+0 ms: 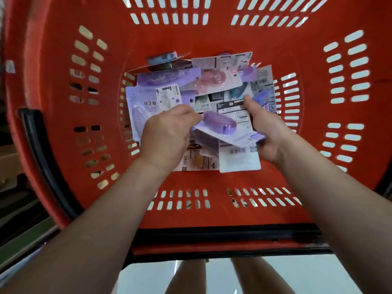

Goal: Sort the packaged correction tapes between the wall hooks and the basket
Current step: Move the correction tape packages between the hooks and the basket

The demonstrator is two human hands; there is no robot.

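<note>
Two bare forearms come in from the lower edge and reach down into a red plastic basket (212, 41) with slotted walls. Between them, lower still, a part of the person's legs (186, 276) shows above a pale, shiny floor (318, 272). A black handle (222, 236) lies along the near rim of the basket.

Over the middle of the basket floor, the left hand (167, 132) has its fingers curled and pinches the left end of a purple correction tape package (220, 124). This package is lifted a little above the others and tilted, with its clear blister facing up. The right hand (265, 128) grips the right end of the same package: the fingers curl under the edge, and the thumb presses from above on a black-and-white card back (233, 112) that lies just behind it. I cannot tell whether this card is also held or only touched.

All the other packaged tapes lie in a loose pile on the basket floor, overlapping one another. Among them are a purple package with printed characters (144, 107) at the left, a pink one (212, 79) further back, a teal one (235, 92) beside it, and a blue one (163, 56) against the far wall. A white card back with a barcode (239, 158) lies under the hands, face down.
</note>
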